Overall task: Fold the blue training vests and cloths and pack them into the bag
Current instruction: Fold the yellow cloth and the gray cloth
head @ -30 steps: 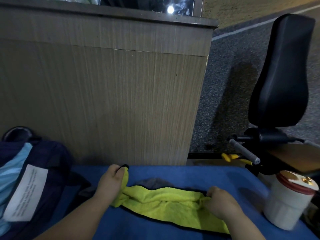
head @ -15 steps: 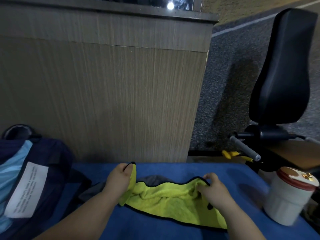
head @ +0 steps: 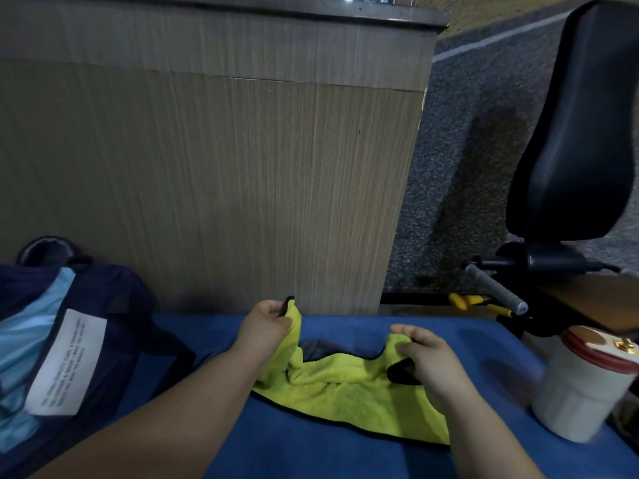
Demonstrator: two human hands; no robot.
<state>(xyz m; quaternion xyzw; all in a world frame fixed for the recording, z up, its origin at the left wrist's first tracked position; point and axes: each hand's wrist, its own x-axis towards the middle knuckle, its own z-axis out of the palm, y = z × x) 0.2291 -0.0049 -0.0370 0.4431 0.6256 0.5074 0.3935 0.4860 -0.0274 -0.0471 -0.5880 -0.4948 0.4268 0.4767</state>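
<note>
A yellow-green cloth with a black edge lies on the blue surface. My left hand pinches its far left corner and holds it lifted. My right hand pinches the far right corner, also raised off the surface. A grey cloth shows partly under the yellow one. A dark navy bag sits at the left, open, with light blue fabric and a white label inside.
A white cup with a red-rimmed lid stands at the right edge of the blue surface. A wooden counter panel rises straight ahead. A black padded seat with a grey handle stands at the right on grey carpet.
Both hands have lifted the cloth's far corners off the surface and moved them up and away from me. The right hand has changed its grip onto the right corner.
</note>
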